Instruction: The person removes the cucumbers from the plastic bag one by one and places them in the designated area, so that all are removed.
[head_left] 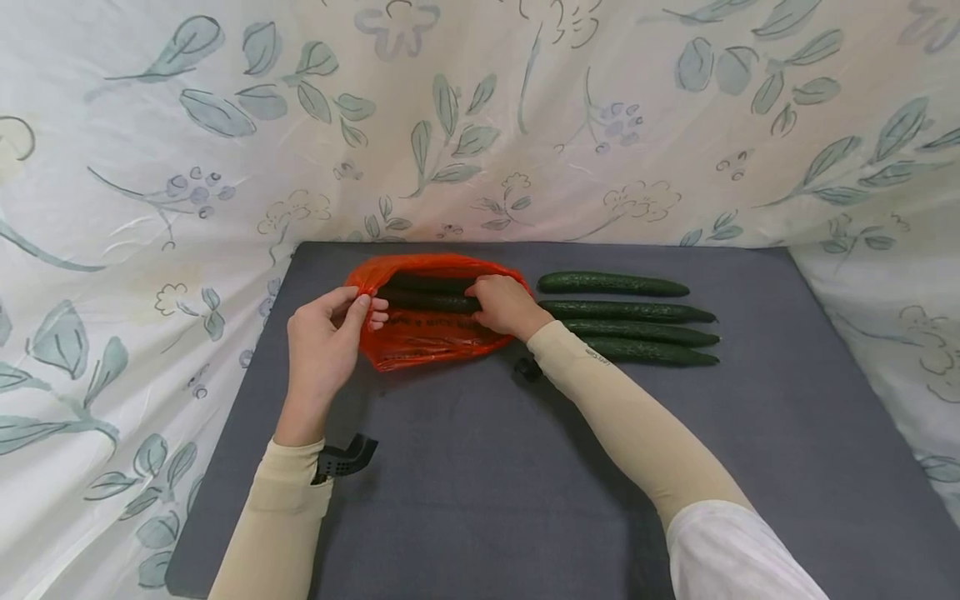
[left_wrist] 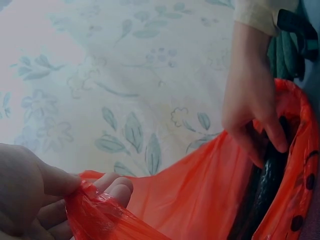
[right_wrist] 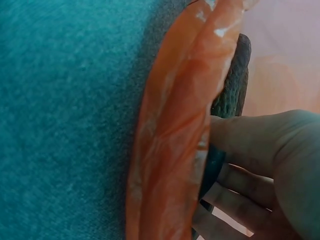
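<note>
An orange-red plastic bag [head_left: 442, 340] lies on its side with its mouth spread. My left hand [head_left: 322, 342] pinches the bag's rim between thumb and fingers, the plastic bunched there [left_wrist: 95, 207]. Reaching into the mouth from the right, my right hand [head_left: 506, 302] grips a dark green cucumber [head_left: 431, 302] by its right end. In the left wrist view, thumb and fingers of the right hand [left_wrist: 252, 107] straddle that cucumber [left_wrist: 267, 182]. Another cucumber [head_left: 435, 284] shows behind it inside the bag. The right wrist view has the bag's edge hiding the fingertips.
Several cucumbers [head_left: 637, 332] lie side by side on the grey table [head_left: 480, 467], right of the bag and partly behind the right forearm. A floral cloth [head_left: 480, 125] hangs behind the table and along its sides. Each wrist wears a black mount [head_left: 347, 457].
</note>
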